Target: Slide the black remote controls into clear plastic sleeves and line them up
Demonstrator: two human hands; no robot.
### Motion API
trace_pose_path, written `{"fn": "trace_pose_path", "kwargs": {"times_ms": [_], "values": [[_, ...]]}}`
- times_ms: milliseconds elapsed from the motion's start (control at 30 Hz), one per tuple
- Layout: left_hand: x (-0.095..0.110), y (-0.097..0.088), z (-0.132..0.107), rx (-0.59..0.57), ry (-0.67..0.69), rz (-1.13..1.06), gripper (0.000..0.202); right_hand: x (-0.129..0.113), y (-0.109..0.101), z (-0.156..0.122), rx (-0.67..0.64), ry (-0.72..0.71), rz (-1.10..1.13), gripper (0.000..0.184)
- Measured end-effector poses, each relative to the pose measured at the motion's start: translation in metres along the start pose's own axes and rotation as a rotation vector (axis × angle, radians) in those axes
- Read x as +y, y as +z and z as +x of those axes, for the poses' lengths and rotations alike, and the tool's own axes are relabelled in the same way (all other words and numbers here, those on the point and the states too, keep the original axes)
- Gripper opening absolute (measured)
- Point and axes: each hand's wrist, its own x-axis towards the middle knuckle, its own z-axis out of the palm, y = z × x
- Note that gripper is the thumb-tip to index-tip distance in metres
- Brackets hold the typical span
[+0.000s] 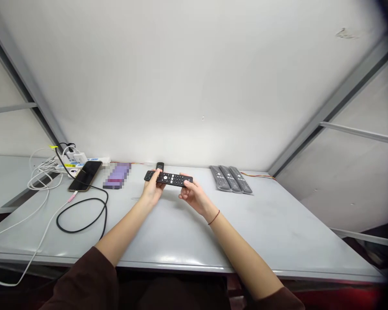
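Both hands hold one black remote control [168, 178] level above the grey table [278, 232], buttons facing up. My left hand [152, 190] grips its left end with the thumb on top. My right hand [194, 196] grips its right end from below, and a red string sits on that wrist. A second dark remote [160, 165] lies on the table just behind the held one.
Three remotes in clear wrappers [231, 178] lie side by side at the back right. At the back left are a black phone [86, 175], a purple blurred item [117, 175], a power strip with chargers [71, 158], and looping black and white cables [84, 215].
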Motion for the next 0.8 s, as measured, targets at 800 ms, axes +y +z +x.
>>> {"fn": "trace_pose_path", "kwargs": {"times_ms": [800], "values": [[-0.015, -0.006, -0.006, -0.252, 0.217, 0.416, 0.042, 0.001, -0.011, 0.003, 0.001, 0.13, -0.101, 0.039]]}}
